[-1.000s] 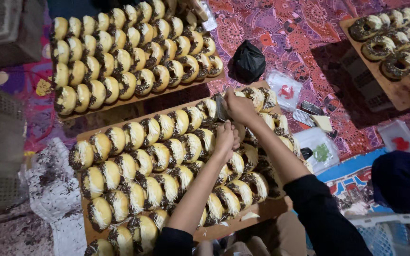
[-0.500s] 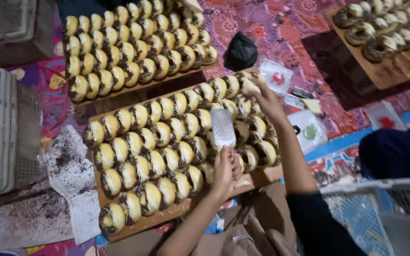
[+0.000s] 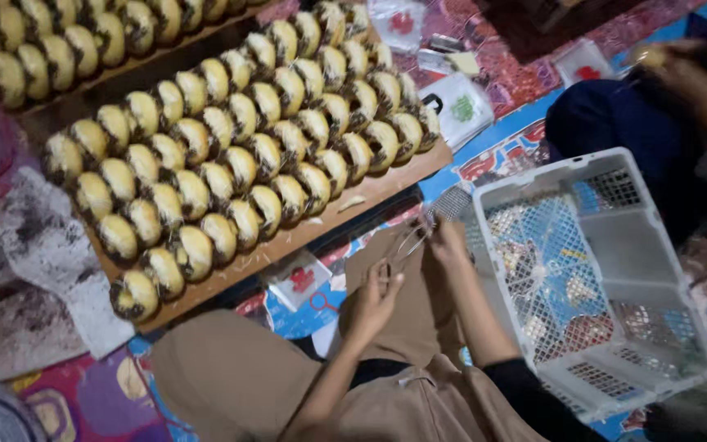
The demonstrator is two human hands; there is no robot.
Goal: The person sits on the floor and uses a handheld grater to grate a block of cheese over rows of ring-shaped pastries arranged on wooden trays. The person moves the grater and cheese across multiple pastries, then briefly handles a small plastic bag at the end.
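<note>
Patterned floor mat point(image 3: 525, 82) bears wooden board point(image 3: 386, 187), crate point(image 3: 615, 237).

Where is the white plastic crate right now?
In the head view, the white plastic crate sits at lower right on the patterned mat, just right of the right hand and below the wooden tray of buns.

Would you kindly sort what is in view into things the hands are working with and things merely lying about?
In hand:
- left hand and right hand, both on a clear plastic bag
- wooden board of pastries, just ahead
- white plastic crate, beside the right hand

Lying about:
- second board of pastries
- loose small bags
- grey cloth
</note>
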